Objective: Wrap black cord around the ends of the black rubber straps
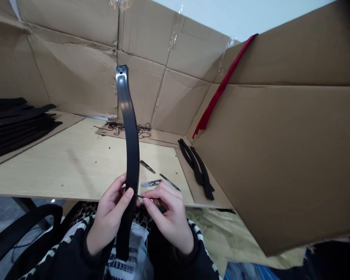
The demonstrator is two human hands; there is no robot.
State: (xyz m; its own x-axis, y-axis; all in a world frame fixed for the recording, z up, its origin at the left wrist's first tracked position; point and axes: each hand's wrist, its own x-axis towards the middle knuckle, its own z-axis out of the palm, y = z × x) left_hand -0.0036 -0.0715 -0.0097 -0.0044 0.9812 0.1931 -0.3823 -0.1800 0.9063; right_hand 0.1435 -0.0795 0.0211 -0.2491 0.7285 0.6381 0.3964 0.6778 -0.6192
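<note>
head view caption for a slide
Left hand grips a long glossy black strap, right hand pinching beside it, over a pale wooden board.

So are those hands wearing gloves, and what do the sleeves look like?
No gloves: the left hand and right hand are bare. Both arms wear black sleeves with snug dark cuffs, and a black-and-white striped band runs along each sleeve.

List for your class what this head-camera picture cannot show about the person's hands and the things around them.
All in the head view:
- What the right hand pinches: its own fingers hide it.
- The middle of the black strap: the left hand hides it.
- The far ends of the stack of black straps: cut off by the picture's left edge.
- The dark thread clippings: too small to count.
</note>
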